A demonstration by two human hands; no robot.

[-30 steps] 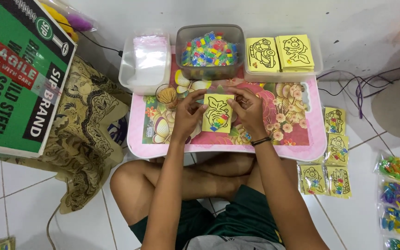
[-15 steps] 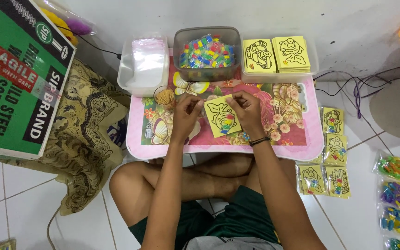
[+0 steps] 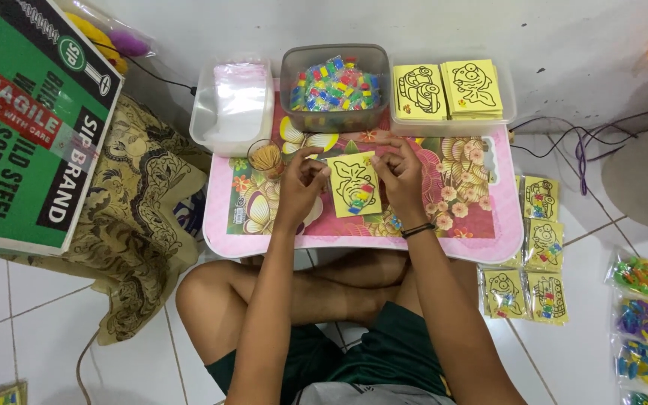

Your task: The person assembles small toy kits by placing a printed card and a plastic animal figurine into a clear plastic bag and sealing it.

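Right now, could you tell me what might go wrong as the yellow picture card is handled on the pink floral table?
The small coloured pieces lying on the yellow picture card could slide off if the left hand or right hand tilts it. The small glass cup beside the left hand might get knocked over.

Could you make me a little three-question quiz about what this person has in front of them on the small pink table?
1. True or false: both hands touch the yellow picture card.
2. Which tub holds the small multicoloured packets? A) the left white tub B) the middle grey tub C) the right clear tub
3. Fill in: the black band sits on the wrist of the ___ hand.

Key
1. True: the left hand and the right hand hold its two side edges over the pink table.
2. B.
3. Right: the wristband is there.
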